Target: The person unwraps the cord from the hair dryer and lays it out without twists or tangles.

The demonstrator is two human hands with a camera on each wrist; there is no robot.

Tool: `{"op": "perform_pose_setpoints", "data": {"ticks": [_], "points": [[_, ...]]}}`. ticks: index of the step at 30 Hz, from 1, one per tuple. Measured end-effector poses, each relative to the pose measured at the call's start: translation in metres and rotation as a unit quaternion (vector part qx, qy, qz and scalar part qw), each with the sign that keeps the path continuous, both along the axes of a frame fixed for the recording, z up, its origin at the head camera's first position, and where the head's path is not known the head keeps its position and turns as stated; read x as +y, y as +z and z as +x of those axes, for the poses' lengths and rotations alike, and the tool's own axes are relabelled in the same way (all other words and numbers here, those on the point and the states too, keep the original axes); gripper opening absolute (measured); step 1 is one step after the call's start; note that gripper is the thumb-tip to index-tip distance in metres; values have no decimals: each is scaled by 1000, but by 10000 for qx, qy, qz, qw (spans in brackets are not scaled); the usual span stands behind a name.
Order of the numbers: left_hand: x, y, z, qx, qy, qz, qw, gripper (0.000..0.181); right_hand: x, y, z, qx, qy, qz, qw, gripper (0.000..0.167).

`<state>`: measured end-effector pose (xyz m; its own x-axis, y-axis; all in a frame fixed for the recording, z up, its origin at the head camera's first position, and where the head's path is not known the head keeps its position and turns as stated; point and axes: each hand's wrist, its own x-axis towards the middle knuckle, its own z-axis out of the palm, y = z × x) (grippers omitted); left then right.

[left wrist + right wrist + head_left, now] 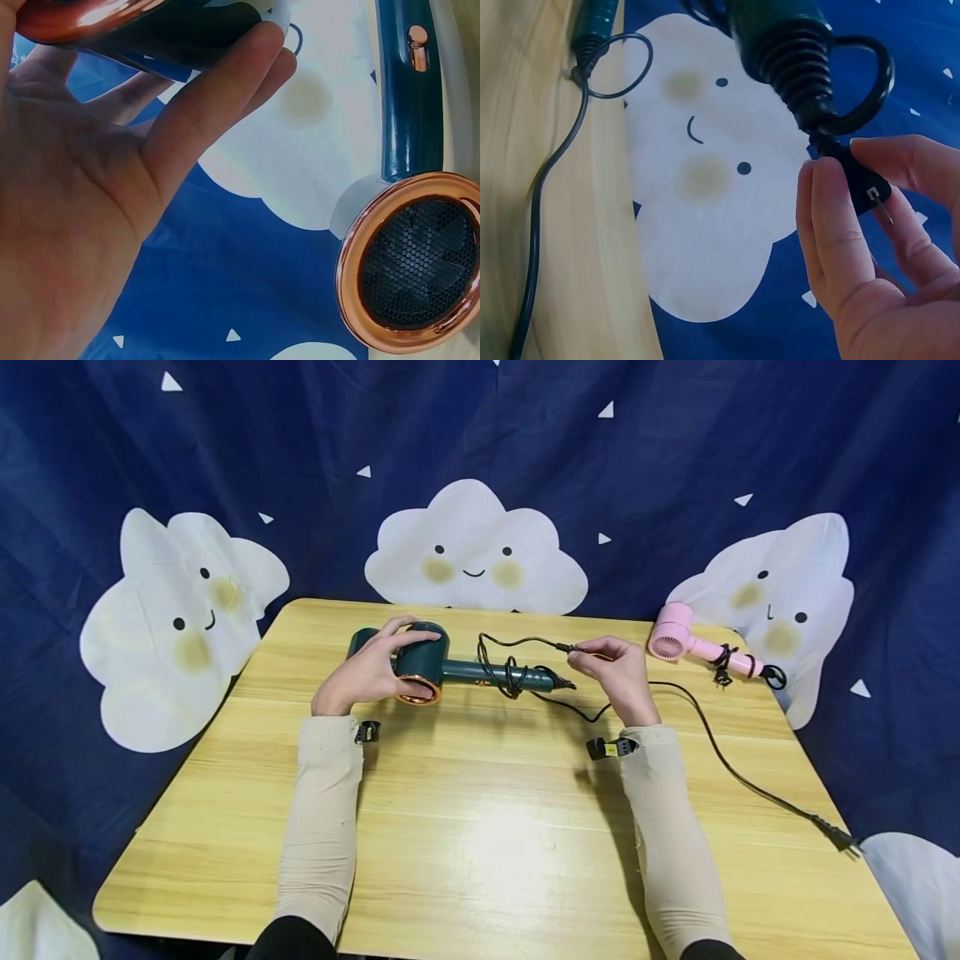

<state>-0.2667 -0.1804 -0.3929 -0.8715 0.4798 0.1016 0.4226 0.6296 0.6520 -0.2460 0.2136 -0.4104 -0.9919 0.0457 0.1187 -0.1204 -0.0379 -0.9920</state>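
My left hand [363, 672] grips the head of a dark green hair dryer [422, 662] with a copper rim, its handle pointing right. A thin black cord [512, 677] winds loosely round that handle. At the cord's end, the fingers and thumb of my right hand [618, 677] pinch a black plug [861, 180]; a metal prong shows in the right wrist view. Behind the held dryer lies a second dark green hair dryer [412, 97], mostly hidden in the head view. The left wrist view shows its copper-ringed mesh [416, 262].
A pink hair dryer [672, 631] with its cord bundled lies at the table's back right corner. A loose black cord [712, 752] runs across the wooden table [450, 860] to a plug [838, 837] at the right edge. A blue cloud-print curtain [315, 435] hangs behind.
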Motion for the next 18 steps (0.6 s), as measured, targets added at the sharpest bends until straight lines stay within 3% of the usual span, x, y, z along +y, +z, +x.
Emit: {"op": "perform_pose_setpoints", "data": {"ticks": [11, 18], "points": [[-1, -3, -2, 25, 11, -22, 10000, 89, -3, 14, 8, 541, 297, -596, 9963, 9], [-2, -4, -3, 56, 24, 11, 10000, 90, -6, 24, 15, 653, 659, -802, 9925, 12]]}}
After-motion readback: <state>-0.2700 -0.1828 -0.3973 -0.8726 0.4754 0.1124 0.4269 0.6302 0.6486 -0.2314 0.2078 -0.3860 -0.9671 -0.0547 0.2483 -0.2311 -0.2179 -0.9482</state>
